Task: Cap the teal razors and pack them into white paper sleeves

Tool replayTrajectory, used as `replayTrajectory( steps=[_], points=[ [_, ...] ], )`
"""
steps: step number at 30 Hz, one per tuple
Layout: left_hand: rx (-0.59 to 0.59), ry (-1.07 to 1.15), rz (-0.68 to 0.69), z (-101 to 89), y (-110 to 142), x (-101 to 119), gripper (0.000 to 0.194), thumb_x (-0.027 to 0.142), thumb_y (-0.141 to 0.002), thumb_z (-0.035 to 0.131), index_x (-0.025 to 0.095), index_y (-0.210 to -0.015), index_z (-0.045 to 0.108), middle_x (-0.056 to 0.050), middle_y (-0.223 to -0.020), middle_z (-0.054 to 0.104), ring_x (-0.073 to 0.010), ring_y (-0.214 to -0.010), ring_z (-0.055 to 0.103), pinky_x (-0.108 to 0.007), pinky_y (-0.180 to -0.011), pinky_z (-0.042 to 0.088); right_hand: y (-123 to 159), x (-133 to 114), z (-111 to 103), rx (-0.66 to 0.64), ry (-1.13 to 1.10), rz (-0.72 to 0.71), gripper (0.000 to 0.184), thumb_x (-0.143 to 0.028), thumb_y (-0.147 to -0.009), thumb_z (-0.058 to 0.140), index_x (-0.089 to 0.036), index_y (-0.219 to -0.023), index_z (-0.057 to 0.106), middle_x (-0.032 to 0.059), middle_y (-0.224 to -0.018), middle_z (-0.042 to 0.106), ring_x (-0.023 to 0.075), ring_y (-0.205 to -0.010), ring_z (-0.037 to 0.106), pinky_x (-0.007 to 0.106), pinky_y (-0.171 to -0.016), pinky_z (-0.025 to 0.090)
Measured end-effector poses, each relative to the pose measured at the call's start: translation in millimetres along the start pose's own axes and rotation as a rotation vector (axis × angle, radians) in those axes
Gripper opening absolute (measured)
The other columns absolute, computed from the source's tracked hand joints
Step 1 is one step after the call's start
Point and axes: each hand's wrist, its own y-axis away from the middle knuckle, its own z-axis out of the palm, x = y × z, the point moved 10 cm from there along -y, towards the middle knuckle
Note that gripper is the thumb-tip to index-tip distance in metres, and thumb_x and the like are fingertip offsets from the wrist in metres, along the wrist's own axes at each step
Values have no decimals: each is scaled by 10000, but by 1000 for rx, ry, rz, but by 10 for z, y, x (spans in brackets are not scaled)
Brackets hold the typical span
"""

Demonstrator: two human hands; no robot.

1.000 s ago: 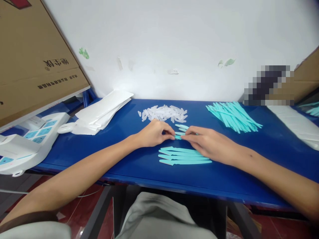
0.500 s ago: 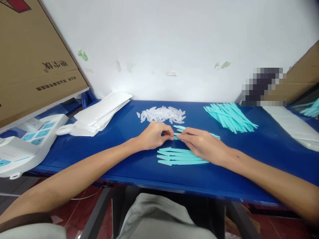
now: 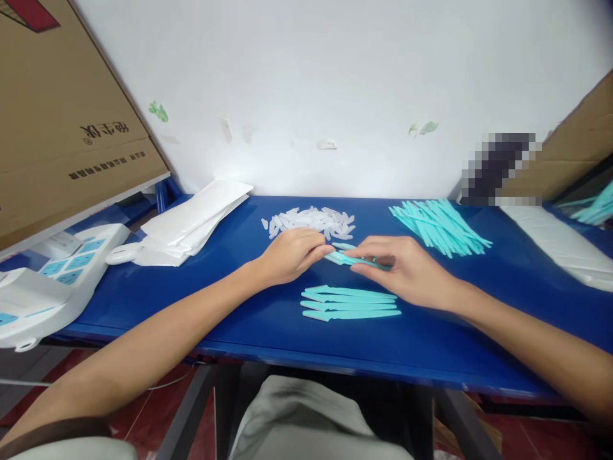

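My right hand (image 3: 400, 265) pinches a turquoise eyebrow razor (image 3: 357, 259) between thumb and fingers over the middle of the blue table. A whitish cover shows on its left end. My left hand (image 3: 299, 254) is closed, its thumb at that end; what lies inside its fingers is hidden. Just behind, another turquoise razor (image 3: 343, 246) shows partly past the right fingers. Nearer me, several turquoise razors (image 3: 349, 303) lie in a row with their blade ends to the left. A pile of small translucent blade caps (image 3: 313, 220) lies behind my left hand.
A heap of turquoise razors (image 3: 440, 227) lies at the back right. White pouches (image 3: 191, 223) and a power strip (image 3: 71, 262) are on the left, below a cardboard box (image 3: 71, 128). A long white packet (image 3: 550, 246) lies at the right. A white wall (image 3: 306, 96) stands behind the table.
My right hand has risen slightly and moved right with the razor, leaving the front row more exposed. My left fingers have curled in, with the thumb at the razor's end.
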Motion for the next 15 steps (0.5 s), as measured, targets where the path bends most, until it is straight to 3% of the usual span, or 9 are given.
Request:
replayTrajectory(
  steps=[3,8,12,15],
  points=[
    [20,-13,-3,29,12,33,606,520,-1137,162,205,-725,474,-31,-670,570,-165,-602,507,-300,-605,369,-4,49,32,-4,-100,40,305,-435,-963,665,-223,-1091,843,73,-860,738,184,-702,627,309,-583,482],
    [38,39,7,70,25,139,600,527,-1135,109,216,-740,436,-24,-673,558,-159,-583,491,-297,-600,375,7,61,54,-2,-174,45,316,-450,-963,664,-213,-1058,850,67,-812,695,171,-663,588,298,-536,445],
    [-57,-19,42,114,-20,156,622,542,-1130,108,205,-787,501,-33,-693,586,-176,-606,519,-311,-613,371,-5,53,19,-22,-73,8,297,-431,-972,656,-214,-1067,834,65,-849,720,164,-659,602,304,-565,473],
    [-96,-76,7,60,-52,6,545,498,-1139,186,194,-898,570,-28,-733,628,-189,-652,563,-323,-675,374,-14,99,-107,15,133,-30,273,-379,-983,629,-212,-1102,809,78,-913,762,190,-727,656,320,-617,510]
  ],
)
